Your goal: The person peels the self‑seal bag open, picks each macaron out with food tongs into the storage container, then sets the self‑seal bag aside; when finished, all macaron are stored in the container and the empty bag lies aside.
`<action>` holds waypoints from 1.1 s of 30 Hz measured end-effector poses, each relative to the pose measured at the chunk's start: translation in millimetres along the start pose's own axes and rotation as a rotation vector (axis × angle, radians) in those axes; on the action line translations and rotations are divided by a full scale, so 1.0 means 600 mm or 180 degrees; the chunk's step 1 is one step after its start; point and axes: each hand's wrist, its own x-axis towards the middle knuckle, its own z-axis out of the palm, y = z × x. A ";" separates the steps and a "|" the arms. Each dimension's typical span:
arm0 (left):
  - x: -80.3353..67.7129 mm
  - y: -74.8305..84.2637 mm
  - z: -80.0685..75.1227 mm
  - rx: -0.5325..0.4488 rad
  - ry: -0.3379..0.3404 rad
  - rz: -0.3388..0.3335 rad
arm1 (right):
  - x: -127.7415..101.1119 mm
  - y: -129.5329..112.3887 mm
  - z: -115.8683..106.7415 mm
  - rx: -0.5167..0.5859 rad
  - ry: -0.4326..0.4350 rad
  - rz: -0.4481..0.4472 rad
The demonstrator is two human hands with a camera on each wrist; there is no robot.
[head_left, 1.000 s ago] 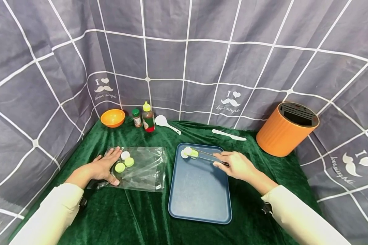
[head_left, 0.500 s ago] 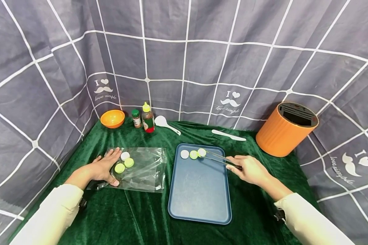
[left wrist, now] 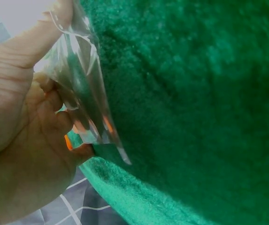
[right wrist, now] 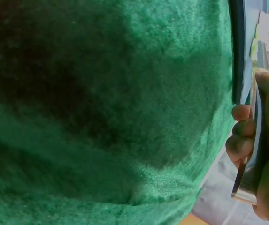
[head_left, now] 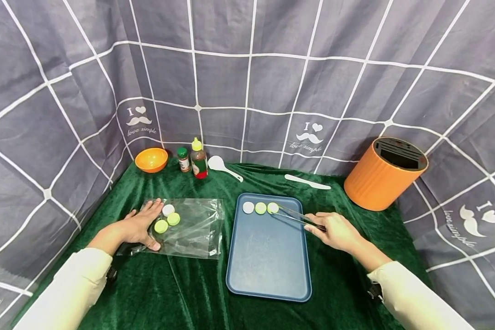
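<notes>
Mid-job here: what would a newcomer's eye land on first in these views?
Probably the orange cylinder at the back right, vivid against the green cloth. Next, the blue tray near the middle: three round pieces line its far end, the right grip's tongs at the rightmost. Then the clear bag at left, with the left grip spread on it.

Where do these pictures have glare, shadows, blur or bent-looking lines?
Head view: fairly sharp, but lines on the curtain look bowed, perhaps from a wide lens, and the plastic bag shows glints; left wrist view: white glare washes out the top left, beside the left hand; right wrist view: soft overall, with dark shadow across the green cloth.
</notes>
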 end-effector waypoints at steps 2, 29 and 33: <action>-0.001 0.000 0.000 -0.0022 -0.0009 -0.0001 | -0.001 0.000 0.002 0.0031 0.0006 -0.0012; -0.011 0.010 -0.003 -0.0006 -0.0003 0.0027 | 0.006 -0.004 -0.007 0.0125 -0.0253 0.0328; -0.015 0.021 -0.008 0.0015 -0.0018 0.0029 | 0.018 -0.011 -0.009 0.0101 -0.0209 0.0286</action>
